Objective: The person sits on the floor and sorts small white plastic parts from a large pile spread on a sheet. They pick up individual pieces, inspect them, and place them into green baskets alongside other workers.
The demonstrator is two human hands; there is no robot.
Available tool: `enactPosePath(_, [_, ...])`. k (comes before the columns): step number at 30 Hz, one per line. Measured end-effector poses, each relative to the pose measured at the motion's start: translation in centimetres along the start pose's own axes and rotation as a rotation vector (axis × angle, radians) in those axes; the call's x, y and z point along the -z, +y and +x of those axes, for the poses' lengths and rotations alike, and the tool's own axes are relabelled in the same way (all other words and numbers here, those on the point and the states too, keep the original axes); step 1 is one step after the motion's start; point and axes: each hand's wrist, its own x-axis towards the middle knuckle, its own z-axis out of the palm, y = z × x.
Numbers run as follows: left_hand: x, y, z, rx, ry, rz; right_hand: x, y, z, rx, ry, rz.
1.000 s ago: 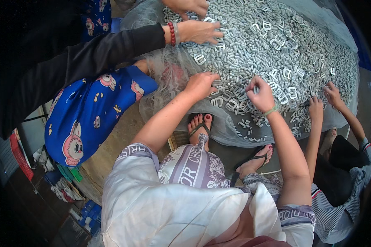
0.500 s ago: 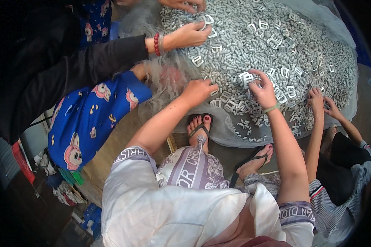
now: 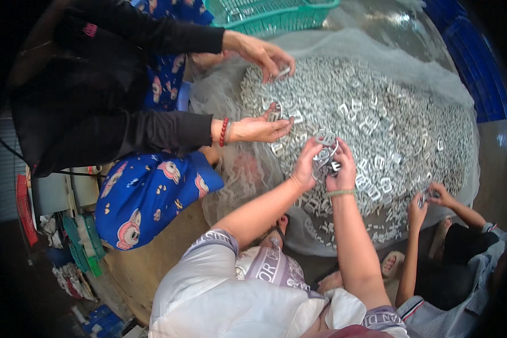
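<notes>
My left hand (image 3: 305, 167) and my right hand (image 3: 342, 170) are close together over the near part of a heap of small grey pellets (image 3: 332, 84). Between their fingers are several silvery slotted buckles (image 3: 324, 137), one upright above the fingertips. The fingers of both hands are closed around them; the palms hide some of what is held. More loose buckles (image 3: 361, 181) lie on the heap just right of my right hand. A thin pale mesh cloth (image 3: 231, 93) lies under the heap.
At my left, a person in black sleeves holds one hand (image 3: 259, 129) palm up with buckles and another (image 3: 270, 56) gripping one. Right, another person's hands (image 3: 428, 197) handle a small piece. A green basket (image 3: 265, 16) and blue crates (image 3: 473, 62) stand beyond.
My left hand has left the near edge of the heap and joined my right, with buckles now between them. The left person's near hand has turned palm up. The view has shifted.
</notes>
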Motion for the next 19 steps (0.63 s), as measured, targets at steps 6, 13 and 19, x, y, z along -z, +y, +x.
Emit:
enactPosePath(6, [-1.3, -0.1, 0.4, 0.232, -0.249, -0.413, -2.6, 1.1, -1.2, 0.722, 0.082, -1.255])
enactPosePath(13, [-5.1, 1.6, 2.3, 0.305, -0.044, -0.556, -3.9, -3.4, -3.0, 1.046, 0.223, -1.220])
enactPosePath(19, [-12.6, 12.4, 15.1, -0.203, -0.165, -0.575, 6.1, -9.8, 0.3, 1.055, 0.557, -1.188])
